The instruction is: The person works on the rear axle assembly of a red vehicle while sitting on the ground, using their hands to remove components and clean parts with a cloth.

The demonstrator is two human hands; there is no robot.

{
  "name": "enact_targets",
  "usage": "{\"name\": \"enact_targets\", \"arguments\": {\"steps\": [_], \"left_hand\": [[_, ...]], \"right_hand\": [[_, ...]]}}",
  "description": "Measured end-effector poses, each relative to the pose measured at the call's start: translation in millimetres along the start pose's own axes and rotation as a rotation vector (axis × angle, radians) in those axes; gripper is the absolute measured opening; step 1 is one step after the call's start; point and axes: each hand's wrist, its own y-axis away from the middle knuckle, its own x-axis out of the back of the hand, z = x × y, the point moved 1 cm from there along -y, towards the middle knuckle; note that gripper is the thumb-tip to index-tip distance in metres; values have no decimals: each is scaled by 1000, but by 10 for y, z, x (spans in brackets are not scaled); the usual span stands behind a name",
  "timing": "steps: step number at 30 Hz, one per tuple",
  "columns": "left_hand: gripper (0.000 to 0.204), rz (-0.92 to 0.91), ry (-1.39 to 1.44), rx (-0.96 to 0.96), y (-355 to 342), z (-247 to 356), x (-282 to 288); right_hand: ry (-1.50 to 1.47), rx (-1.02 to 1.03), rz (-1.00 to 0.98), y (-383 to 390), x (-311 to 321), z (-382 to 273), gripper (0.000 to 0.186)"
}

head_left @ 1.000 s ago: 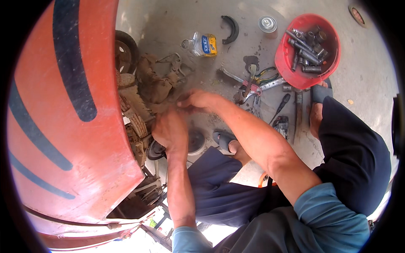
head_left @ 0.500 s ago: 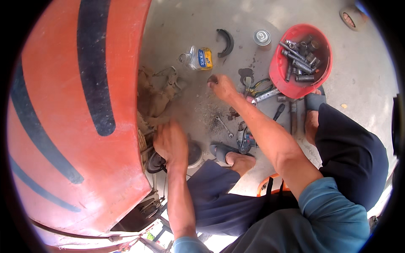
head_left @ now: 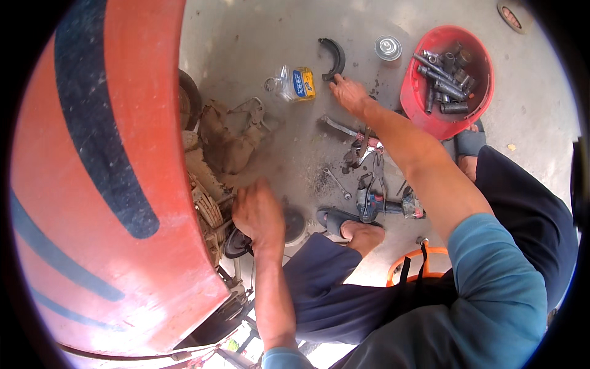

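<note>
My right hand [head_left: 350, 96] reaches out over the concrete floor, fingers pinched at the lower end of a curved dark brake shoe [head_left: 337, 56]. The rest of the brake shoe lies flat. My left hand [head_left: 259, 212], slightly blurred, is beside the exposed dusty mechanical parts [head_left: 208, 206] under the red panel [head_left: 153, 270]. Its fingers curl downward and their tips are hidden, so whether it holds anything cannot be made out. A clear bottle with a yellow and blue label [head_left: 301, 84] lies just left of my right hand.
A red hard hat [head_left: 410, 101] full of metal sockets stands at the right, near a round-topped can [head_left: 388, 48]. Below my right arm lie pliers [head_left: 376, 172], an open-end wrench [head_left: 337, 183] and a power tool [head_left: 370, 203]. Another person's foot [head_left: 510, 17] shows at the far right.
My right hand has moved farther out and right, to the brake shoe; a dark item seen at its fingers is no longer distinct. The view has shifted, and my left hand stays by the machine.
</note>
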Motion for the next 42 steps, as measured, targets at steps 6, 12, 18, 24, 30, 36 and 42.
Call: {"name": "enact_targets", "arguments": {"steps": [6,12,18,24,30,36,42], "left_hand": [[6,-4,27,-10,-32,0,52],[6,-90,65,65,-32,-29,123],[24,-166,130,200,-65,-65,180],[25,-125,195,192,-23,-165,205],[21,-106,385,222,-20,-275,192],[19,2,559,207,-30,-326,294],[18,24,747,259,32,-416,170]], "right_hand": [[-51,-49,98,-60,-129,-107,21],[27,50,61,-60,-297,-65,18],[-355,-125,112,40,-184,-240,16],[-1482,-263,-105,546,188,-951,25],[-2193,-261,-440,816,489,-1560,24],[-2242,-152,-508,816,693,-1741,23],[-2195,-82,-482,797,748,-1832,25]]}}
